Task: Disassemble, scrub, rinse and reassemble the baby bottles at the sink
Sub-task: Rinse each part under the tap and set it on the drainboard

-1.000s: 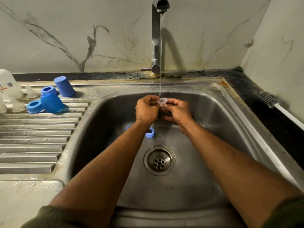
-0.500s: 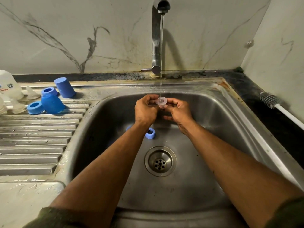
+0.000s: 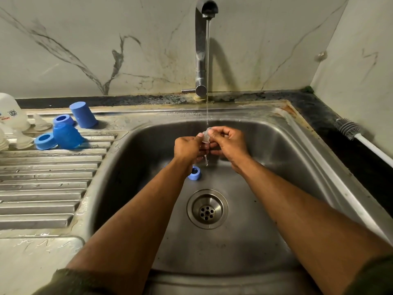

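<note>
A small clear silicone teat (image 3: 205, 136) sits under the thin water stream from the tap (image 3: 201, 47), over the steel sink (image 3: 276, 158). My left hand (image 3: 188, 146) and my right hand (image 3: 228, 143) both pinch it between thumb and fingers. Water drips below the hands. A blue screw ring (image 3: 194, 173) lies on the sink floor, partly hidden by my left wrist. On the drainboard at the left lie blue caps (image 3: 84, 114), (image 3: 67, 137), blue rings (image 3: 45, 141), clear teats (image 3: 41, 123) and a white bottle (image 3: 11, 116).
The drain (image 3: 207, 209) is in the middle of the sink floor. A bottle brush (image 3: 348, 129) with a white handle lies on the dark counter at the right. The ribbed drainboard (image 3: 42, 188) stretches to the left. Marble walls stand behind and to the right.
The teat has turned in my fingers: its round flat rim faced up before, now it is tilted and squeezed between both hands. The hands stay under the stream.
</note>
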